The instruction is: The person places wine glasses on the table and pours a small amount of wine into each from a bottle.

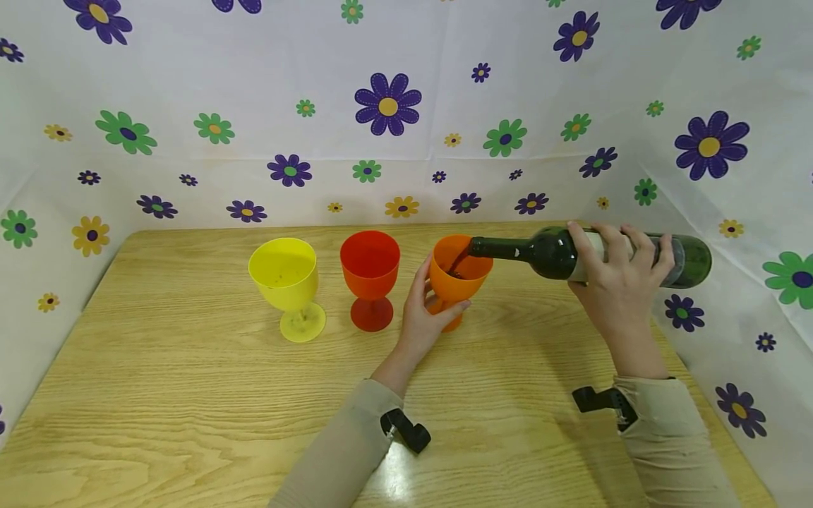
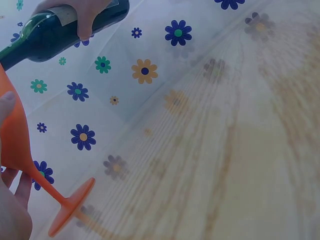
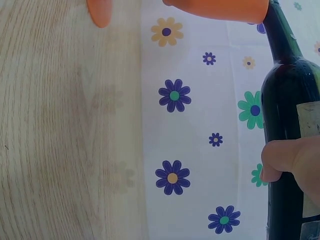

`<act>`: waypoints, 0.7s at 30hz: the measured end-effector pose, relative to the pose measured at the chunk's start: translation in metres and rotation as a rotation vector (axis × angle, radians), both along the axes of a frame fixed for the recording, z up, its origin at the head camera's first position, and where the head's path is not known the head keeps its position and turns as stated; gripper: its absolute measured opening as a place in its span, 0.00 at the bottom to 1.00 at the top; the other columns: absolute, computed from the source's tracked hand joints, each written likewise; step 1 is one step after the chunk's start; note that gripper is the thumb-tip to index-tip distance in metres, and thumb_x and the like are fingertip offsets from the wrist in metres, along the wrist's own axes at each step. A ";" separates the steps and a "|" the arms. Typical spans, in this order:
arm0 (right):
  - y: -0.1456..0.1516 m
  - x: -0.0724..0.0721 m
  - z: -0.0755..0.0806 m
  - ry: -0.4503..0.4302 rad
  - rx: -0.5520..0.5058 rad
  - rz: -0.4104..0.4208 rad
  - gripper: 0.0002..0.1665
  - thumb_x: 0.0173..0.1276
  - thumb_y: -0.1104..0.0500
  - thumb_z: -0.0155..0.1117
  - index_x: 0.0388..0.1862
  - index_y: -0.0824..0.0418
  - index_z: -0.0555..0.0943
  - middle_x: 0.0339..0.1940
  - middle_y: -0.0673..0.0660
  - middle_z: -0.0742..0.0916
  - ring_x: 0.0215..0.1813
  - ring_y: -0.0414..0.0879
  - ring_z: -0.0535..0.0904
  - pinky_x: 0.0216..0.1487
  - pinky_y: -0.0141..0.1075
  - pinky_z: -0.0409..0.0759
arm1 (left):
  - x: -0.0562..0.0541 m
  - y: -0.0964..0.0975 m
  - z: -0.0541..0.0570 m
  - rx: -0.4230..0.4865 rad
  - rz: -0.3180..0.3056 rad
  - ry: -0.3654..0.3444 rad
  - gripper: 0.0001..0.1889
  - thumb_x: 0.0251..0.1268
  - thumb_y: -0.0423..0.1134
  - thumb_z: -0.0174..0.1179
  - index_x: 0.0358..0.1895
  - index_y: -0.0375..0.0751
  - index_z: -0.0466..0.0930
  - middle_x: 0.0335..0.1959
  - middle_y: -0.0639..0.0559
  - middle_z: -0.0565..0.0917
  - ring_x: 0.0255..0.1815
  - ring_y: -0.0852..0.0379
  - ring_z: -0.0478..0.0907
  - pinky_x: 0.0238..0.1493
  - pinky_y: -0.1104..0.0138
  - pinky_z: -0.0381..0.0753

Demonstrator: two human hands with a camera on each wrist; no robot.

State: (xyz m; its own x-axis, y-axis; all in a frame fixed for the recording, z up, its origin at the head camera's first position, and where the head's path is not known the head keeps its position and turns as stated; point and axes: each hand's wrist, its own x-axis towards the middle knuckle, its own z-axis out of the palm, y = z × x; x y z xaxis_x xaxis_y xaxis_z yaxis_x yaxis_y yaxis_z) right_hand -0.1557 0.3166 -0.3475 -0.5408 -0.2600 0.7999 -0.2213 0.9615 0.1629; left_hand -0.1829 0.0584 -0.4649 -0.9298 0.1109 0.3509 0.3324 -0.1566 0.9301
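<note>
My right hand [image 1: 619, 282] grips a green glass wine bottle [image 1: 551, 252] by its labelled body and holds it almost level above the table. The bottle's mouth lies at the rim of an orange goblet [image 1: 459, 282], and dark red liquid runs from it into the cup. Around the goblet's bowl and stem curl the fingers of my left hand [image 1: 422, 310]. In the left wrist view the goblet's foot [image 2: 72, 207] shows below that hand. The right wrist view has the thumb [image 3: 282, 157] across the bottle.
Left of the orange goblet stands a red goblet [image 1: 371, 264], upright. Farther left is a yellow goblet [image 1: 284, 275] with small dark specks inside. All are on a wooden table [image 1: 190, 395], bordered at the back and sides by a white flowered cloth [image 1: 254, 70].
</note>
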 end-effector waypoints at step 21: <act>0.002 -0.001 -0.001 0.021 0.004 0.006 0.56 0.34 0.66 0.84 0.66 0.43 0.71 0.57 0.61 0.77 0.60 0.66 0.67 0.65 0.66 0.48 | 0.000 0.000 -0.001 0.005 0.014 0.016 0.46 0.53 0.37 0.72 0.73 0.60 0.55 0.67 0.58 0.67 0.60 0.55 0.69 0.61 0.62 0.71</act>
